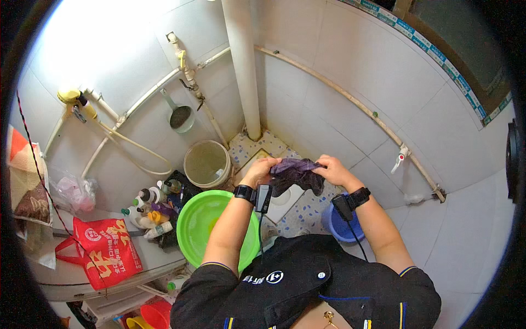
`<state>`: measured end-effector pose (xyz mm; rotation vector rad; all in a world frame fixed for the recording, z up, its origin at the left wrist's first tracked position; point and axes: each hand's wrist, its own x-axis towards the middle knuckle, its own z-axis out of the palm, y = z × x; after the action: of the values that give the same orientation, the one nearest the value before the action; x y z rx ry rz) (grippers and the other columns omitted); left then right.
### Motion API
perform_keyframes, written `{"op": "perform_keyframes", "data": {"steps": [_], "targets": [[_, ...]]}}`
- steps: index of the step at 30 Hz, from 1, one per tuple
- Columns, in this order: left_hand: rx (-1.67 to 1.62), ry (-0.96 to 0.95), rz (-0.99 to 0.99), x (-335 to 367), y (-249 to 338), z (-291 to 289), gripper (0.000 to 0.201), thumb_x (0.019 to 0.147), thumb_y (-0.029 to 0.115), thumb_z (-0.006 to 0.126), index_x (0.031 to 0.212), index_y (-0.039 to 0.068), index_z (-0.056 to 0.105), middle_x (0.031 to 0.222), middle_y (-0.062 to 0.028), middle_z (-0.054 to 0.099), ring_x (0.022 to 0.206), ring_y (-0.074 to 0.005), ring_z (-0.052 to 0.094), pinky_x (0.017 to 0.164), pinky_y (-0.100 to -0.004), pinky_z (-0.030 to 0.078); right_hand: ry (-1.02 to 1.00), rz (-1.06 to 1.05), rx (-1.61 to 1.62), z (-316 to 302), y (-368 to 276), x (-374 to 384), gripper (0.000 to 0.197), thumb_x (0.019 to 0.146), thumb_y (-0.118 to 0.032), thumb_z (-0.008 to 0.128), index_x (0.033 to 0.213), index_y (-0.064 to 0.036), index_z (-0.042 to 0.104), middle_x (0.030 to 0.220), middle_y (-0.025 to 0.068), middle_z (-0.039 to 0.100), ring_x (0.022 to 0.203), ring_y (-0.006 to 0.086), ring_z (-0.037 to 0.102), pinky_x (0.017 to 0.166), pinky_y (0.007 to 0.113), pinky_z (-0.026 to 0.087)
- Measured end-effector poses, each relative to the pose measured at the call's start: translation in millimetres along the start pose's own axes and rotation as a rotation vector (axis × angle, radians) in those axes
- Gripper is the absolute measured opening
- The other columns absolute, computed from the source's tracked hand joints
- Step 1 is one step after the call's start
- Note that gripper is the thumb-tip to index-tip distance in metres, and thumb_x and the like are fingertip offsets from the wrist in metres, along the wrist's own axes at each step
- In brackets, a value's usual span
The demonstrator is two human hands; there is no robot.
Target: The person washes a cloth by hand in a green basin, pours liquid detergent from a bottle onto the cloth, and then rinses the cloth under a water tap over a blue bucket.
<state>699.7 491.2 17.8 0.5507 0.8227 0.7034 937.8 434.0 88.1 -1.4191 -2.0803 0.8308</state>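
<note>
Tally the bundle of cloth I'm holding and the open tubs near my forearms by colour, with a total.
Dark purple bundle of cloth, held in your left hand and right hand: 1
Green tub: 1
Blue tub: 1
Whitish tub: 1
Total: 4

Bottles (159, 230), red bag (109, 249): left of left hand (262, 171). Dipper (181, 118) on wall (137, 66): beyond same hand, leftward. Upright pipe (241, 60): farther beyond. White-handled tap (400, 159): right of right hand (334, 169).
</note>
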Motion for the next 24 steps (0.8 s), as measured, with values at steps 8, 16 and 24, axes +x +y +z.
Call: {"op": "perform_keyframes", "data": {"steps": [8, 16, 24], "targets": [[-0.130, -0.151, -0.428, 20, -45, 46, 0.063, 0.064, 0.076, 0.034, 0.077, 0.017, 0.054, 0.068, -0.0008, 0.051, 0.062, -0.0148, 0.047, 0.046, -0.0272, 0.038, 0.105, 0.208, 0.478, 18, -30, 16, 0.026, 0.079, -0.020, 0.049, 0.089, 0.0032, 0.053, 0.080, 0.0121, 0.058, 0.073, 0.0190, 0.053, 0.068, 0.029, 0.042], [0.441, -0.109, 0.211, 10, -58, 74, 0.040, 0.082, 0.045, 0.040, 0.094, 0.008, 0.049, 0.078, -0.0083, 0.055, 0.065, -0.0185, 0.052, 0.053, -0.0341, 0.043, 0.354, 0.131, -0.244, 56, -21, 14, 0.030, 0.082, -0.029, 0.041, 0.074, -0.0010, 0.049, 0.069, 0.0223, 0.054, 0.065, 0.0385, 0.053, 0.057, 0.046, 0.041], [0.254, 0.023, 0.006, -11, -12, 98, 0.045, 0.078, 0.048, 0.048, 0.091, 0.005, 0.052, 0.069, -0.0035, 0.053, 0.052, -0.0102, 0.046, 0.041, -0.0241, 0.033, 0.399, 0.219, 0.148, 40, 9, 30, 0.028, 0.084, -0.023, 0.041, 0.081, 0.0029, 0.051, 0.069, 0.0206, 0.055, 0.061, 0.0279, 0.053, 0.056, 0.035, 0.040]]}}
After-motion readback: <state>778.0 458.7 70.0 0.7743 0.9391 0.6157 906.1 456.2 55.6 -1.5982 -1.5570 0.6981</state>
